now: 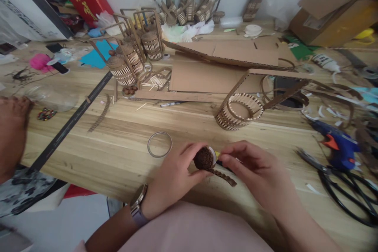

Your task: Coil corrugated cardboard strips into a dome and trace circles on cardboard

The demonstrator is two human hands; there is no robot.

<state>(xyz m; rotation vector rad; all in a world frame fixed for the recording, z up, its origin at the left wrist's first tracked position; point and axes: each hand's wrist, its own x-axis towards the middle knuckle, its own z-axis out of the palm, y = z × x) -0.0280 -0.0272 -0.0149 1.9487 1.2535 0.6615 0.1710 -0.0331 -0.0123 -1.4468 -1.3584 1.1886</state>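
My left hand (177, 175) is closed round a small, round, dark-brown woven piece (203, 158) with a pale rim. From its lower edge a short braided brown strip (224, 177) sticks out to the right. My right hand (254, 165) is just right of the piece, thumb and forefinger pinched together; what they hold, if anything, is hidden. A yellow and black object (217, 156) shows partly between the two hands, and I cannot tell its kind. Left of the hands, a thin metal ring (160, 144) lies flat on the table.
Slatted basket with a tall handle (239, 112) stands ahead. Scissors (327, 171) and a blue glue gun (336, 141) lie right. Cardboard (212, 71) lies behind; several finished baskets (121, 69) stand back left. Another person's hand (12, 134) rests at the left, near a long dark strip (73, 120).
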